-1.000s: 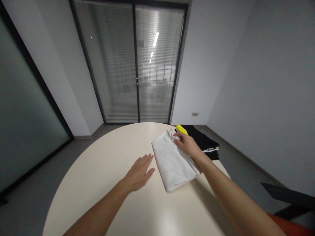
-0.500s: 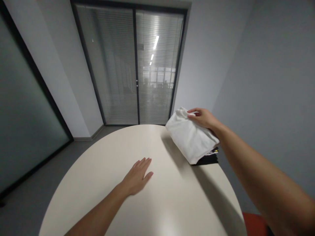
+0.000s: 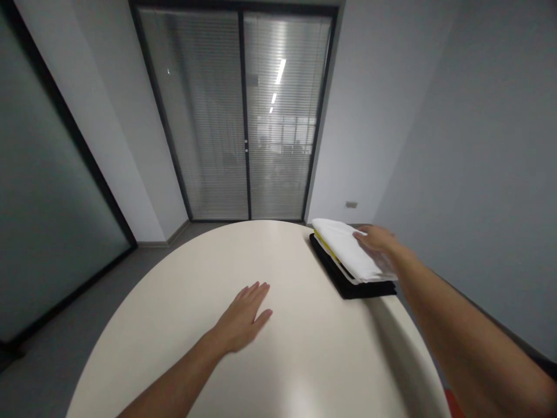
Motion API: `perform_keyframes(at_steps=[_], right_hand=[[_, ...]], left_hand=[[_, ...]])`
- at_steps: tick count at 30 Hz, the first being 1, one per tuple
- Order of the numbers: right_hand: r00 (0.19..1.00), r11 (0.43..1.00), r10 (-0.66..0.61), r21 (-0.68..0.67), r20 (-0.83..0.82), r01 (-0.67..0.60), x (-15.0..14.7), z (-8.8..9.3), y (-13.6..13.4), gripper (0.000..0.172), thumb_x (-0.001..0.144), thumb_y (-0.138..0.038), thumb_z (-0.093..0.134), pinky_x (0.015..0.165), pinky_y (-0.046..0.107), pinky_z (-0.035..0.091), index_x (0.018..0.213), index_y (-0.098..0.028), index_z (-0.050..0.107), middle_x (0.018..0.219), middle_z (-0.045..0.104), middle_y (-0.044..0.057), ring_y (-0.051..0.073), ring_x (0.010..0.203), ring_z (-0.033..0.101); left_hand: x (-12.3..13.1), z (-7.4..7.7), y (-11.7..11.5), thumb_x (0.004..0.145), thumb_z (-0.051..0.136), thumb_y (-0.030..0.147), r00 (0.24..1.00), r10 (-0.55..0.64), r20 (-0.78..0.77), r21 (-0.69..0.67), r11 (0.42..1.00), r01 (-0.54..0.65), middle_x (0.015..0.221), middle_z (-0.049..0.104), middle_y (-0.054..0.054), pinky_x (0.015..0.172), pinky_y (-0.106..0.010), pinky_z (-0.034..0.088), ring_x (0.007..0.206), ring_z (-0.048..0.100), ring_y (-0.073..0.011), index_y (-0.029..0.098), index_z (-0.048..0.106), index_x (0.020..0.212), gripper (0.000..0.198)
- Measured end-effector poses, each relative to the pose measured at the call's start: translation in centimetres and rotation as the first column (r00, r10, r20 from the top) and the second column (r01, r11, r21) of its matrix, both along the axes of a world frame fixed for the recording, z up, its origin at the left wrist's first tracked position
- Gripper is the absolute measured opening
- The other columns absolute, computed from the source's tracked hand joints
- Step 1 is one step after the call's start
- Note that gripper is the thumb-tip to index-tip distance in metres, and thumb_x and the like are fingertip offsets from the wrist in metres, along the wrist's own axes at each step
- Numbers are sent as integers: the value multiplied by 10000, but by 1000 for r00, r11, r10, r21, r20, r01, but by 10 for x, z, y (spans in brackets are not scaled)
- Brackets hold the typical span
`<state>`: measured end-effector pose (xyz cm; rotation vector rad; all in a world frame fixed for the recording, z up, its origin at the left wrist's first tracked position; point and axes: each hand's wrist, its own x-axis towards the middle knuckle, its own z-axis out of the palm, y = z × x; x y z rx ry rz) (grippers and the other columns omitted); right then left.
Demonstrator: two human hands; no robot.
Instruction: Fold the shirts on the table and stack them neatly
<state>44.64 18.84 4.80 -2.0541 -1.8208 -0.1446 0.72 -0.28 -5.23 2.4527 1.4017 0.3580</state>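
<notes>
A white folded cloth (image 3: 343, 244) lies on top of a stack of folded fabric at the table's right edge. My right hand (image 3: 376, 239) is at its far right corner, thumb side over the white fabric and other fingers by the edge; motion blurs them, but the grip looks closed on that corner. Beneath it show thin white and yellow layers and a black folded cloth (image 3: 335, 276) at the bottom. My left hand (image 3: 243, 316) rests flat on the tabletop, fingers stretched and thumb apart, holding nothing.
The round cream table (image 3: 209, 278) curves away at the far side and at the right, close to the stack. Beyond it stand a glass door with blinds (image 3: 282, 174) and grey walls. Something red (image 3: 455, 403) shows at the lower right.
My right hand has lowered the white cloth from a tilted, raised position onto the stack, so the yellow and black layers now show at the left side. My left hand has stayed in place.
</notes>
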Motion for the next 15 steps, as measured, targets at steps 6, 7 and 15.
perform_keyframes(at_steps=[6,7,15], right_hand=[[997,963,74,-262,14,-67,-44,-18,-13,668,971,-673,247,1150,672,117,1513,-319,411,1602,339,86,398,1468,261],[997,952,67,-301,23,-57,-49,-19,-16,685,965,-687,240,1151,668,113,1519,-319,400,1607,328,86,405,1470,250],[957,976,215,-83,197,-202,-103,19,-37,381,957,-354,487,1062,472,368,1246,-182,667,1328,616,161,324,1228,544]], left_hand=[[0,-2,1,1024,242,574,1000,2,0,21,1000,-2,1633,254,-77,1248,-442,156,1520,192,-230,205,244,1577,665],[0,-2,1,1024,243,575,1000,0,2,26,1000,0,1633,257,-75,1248,-441,156,1519,194,-230,209,248,1576,662],[0,-2,1,1022,272,571,1000,5,1,57,998,-5,1618,300,-70,1242,-440,179,1508,234,-230,208,338,1544,639]])
